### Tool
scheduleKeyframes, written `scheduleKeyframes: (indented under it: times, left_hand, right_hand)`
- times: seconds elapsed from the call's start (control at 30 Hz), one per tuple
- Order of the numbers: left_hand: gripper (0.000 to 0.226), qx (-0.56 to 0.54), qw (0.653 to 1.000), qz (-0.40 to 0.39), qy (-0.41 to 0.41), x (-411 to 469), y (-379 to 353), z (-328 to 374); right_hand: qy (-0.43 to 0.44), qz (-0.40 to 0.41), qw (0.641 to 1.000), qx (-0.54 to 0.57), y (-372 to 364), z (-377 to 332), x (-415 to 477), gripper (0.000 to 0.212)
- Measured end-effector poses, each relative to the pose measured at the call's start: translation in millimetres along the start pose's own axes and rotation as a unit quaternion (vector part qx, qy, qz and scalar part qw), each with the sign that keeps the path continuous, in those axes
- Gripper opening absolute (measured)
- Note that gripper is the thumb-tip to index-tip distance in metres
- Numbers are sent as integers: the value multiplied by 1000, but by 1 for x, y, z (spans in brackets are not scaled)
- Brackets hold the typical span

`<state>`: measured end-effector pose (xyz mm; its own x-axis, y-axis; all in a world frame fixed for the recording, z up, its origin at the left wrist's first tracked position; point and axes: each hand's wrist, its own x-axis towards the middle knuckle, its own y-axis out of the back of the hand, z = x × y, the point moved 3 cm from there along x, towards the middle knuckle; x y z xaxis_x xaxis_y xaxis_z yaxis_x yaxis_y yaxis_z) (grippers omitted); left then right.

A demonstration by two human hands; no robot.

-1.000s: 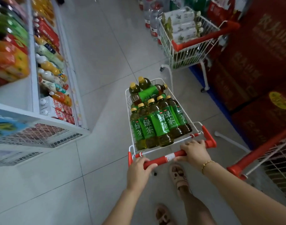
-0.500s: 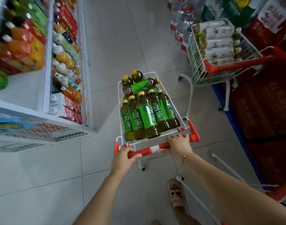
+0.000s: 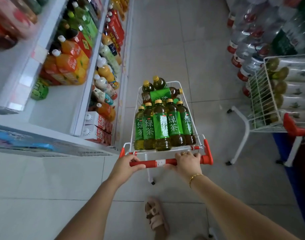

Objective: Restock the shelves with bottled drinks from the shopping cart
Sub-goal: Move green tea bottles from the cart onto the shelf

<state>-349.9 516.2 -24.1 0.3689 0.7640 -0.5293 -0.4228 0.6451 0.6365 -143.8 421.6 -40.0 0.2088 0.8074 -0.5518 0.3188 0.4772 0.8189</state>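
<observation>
1. Head view: since a second ago I have rolled the cart point(image 3: 149, 174) forward, so the shelves point(image 3: 61, 104) at the left of the frame now run right beside it; I judge unloading can start soon.
2. Fingers point(image 3: 131, 157) of my left hand point(image 3: 125, 168) and right hand point(image 3: 187, 163) are curled round the red handle point(image 3: 153, 163), holding nothing else.
3. The green tea bottles point(image 3: 161, 125) lie in the cart, mid-frame, just above my fingers, untouched.

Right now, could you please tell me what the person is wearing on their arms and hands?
No sleeves or gloves show: the left arm and right arm are bare. The right hand wears a gold-coloured ring, and a gold bead bracelet circles that wrist. The left hand shows no jewellery.
</observation>
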Motion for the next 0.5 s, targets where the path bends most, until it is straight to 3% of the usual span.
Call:
scheduleKeyframes:
  times: [0.5]
  left_hand:
    - [27,13,1000,-10,-17,165,145,-19]
  right_hand:
    - [11,5,1000,-13,102,-88,180,71]
